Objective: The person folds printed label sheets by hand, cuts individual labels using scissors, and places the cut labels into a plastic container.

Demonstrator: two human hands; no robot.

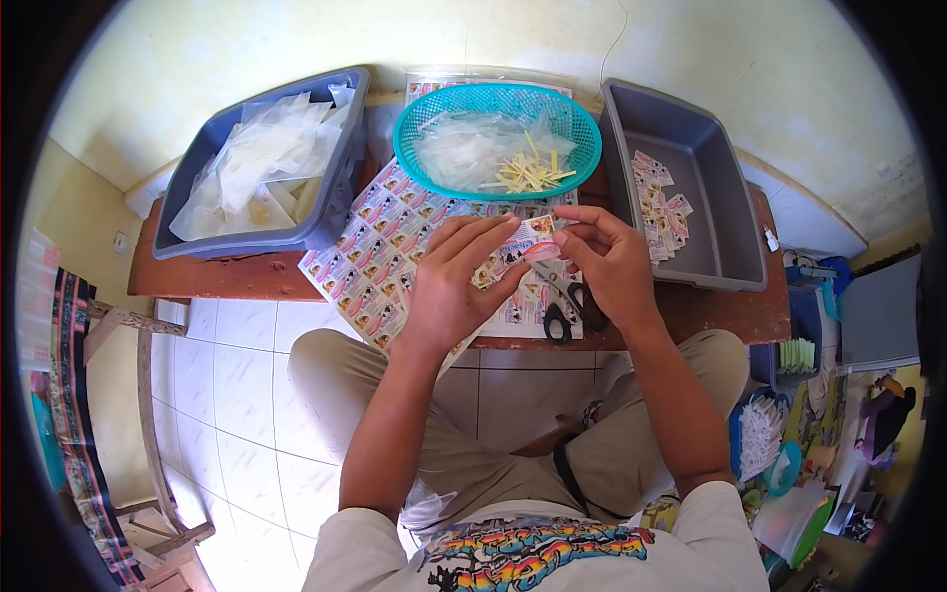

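Observation:
A small printed label (530, 240) is held up between my two hands. My left hand (452, 271) has its fingers and thumb closed around the label's left end. At the other end, my right hand (614, 264) pinches it between thumb and fingers. Scissors (558, 318) with black handles lie just below my hands, their blades partly hidden. Under them is a sheet of printed labels (370, 232), spread over the wooden bench (227, 274). Cut labels (663, 212) lie in the grey tray (712, 187) on the right.
A turquoise basket (400, 143) behind my hands holds clear plastic pouches (459, 148) and pale yellow strips (533, 173). The grey bin (321, 232) on the left contains translucent bags (258, 158). Containers and household goods stand on the floor at right.

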